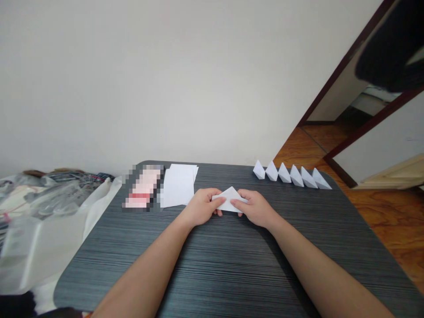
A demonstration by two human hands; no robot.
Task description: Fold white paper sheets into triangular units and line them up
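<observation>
Bare forearms (149,269) reach over the middle of the dark, streaked table (228,269), left hand (201,207) and right hand (257,207) pinching a folded white paper (230,194) between them, apparently mid-fold; next seems to call for even thumb pressure along a crease. Beyond lie white sheets (179,185) and six folded pieces (297,176), then a pale wall (198,79).

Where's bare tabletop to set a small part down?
Bare tabletop: between the left forearm and right forearm; outside each forearm; and behind the left hand and right hand, between the white sheets and the row of folded papers.
Crowded: back left, sheets beside a pixelated item; back right, that row; middle, both hands on a folded piece.
</observation>
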